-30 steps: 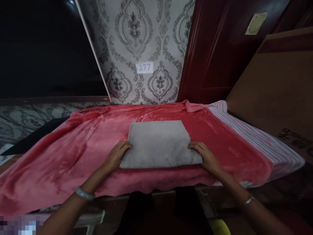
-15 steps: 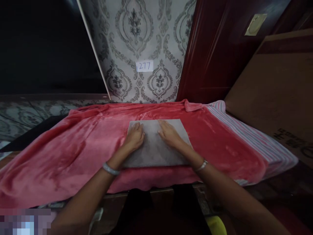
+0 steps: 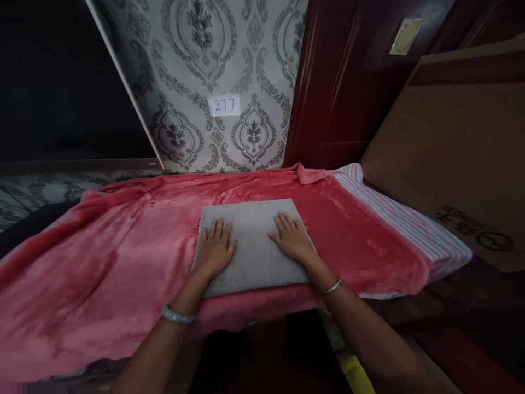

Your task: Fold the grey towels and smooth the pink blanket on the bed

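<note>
Evidently, the left hand (image 3: 215, 249) at 9 o'clock and right hand (image 3: 292, 236) at 3 o'clock lie open, unclenched, on the gray cloth (image 3: 256, 257), perhaps to flatten it against the red blanket (image 3: 348, 235).

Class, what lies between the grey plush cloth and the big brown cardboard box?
In the head view, first the red plush blanket, then the pink-and-blue striped fabric.

Cloth (image 3: 254, 241) plain grey; blanket (image 3: 139, 246) pinkish red; sheet (image 3: 394, 213) striped; wallpaper (image 3: 252, 134) grey damask; door (image 3: 340, 82) dark red.
</note>
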Tool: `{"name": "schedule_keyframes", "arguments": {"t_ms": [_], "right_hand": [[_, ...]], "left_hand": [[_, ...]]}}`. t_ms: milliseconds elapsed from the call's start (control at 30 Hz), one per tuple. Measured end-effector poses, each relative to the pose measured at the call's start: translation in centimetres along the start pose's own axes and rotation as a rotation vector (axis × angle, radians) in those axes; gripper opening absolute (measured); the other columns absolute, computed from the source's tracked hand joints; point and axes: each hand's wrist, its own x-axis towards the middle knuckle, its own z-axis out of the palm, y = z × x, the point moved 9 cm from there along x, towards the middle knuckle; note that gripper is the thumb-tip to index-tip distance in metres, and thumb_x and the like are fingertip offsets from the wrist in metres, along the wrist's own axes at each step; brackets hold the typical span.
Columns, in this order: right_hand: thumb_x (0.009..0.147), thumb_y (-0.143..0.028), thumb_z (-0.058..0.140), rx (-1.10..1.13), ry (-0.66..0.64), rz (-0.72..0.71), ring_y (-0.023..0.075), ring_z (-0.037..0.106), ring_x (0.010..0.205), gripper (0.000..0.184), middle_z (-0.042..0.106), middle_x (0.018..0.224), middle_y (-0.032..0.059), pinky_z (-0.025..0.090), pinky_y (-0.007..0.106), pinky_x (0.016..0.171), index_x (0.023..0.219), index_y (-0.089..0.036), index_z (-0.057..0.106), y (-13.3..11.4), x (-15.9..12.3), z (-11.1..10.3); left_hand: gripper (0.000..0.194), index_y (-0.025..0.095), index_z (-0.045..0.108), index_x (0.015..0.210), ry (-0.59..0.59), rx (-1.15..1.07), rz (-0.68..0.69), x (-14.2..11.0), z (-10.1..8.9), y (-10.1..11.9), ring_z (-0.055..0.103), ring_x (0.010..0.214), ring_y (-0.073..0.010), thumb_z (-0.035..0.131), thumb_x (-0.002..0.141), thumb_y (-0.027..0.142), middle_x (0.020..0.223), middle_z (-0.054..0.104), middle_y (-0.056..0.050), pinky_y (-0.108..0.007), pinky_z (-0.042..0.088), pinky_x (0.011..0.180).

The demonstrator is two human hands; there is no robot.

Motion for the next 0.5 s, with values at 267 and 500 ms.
{"name": "schedule_keyframes", "arguments": {"t_ms": [267,500], "right_hand": [[0.104,-0.049,0.035,0.139,0.000,0.116,0.0282,0.022,0.157,0.070,0.023,0.170,0.0133,0.024,0.052,0.124,0.165,-0.016,0.025,8.2,-2.8,1.2],[0.103,-0.043,0.039,0.059,0.099,0.184,0.0341,0.018,0.157,0.064,0.023,0.169,0.0160,0.028,0.061,0.120,0.161,-0.016,0.035,6.2,-4.0,-1.7]], "left_hand": [[0.063,0.014,0.046,0.154,0.017,-0.024,0.011,-0.1,0.1,0.0,0.028,0.155,-0.0384,0.044,0.098,0.042,0.165,0.035,-0.021,-0.065,0.021,0.123],[0.062,0.013,0.042,0.156,-0.036,-0.007,-0.016,0.1,-1.3,0.2,0.030,0.155,-0.0339,0.041,0.099,0.040,0.165,0.036,-0.019,-0.060,0.025,0.124]]}}
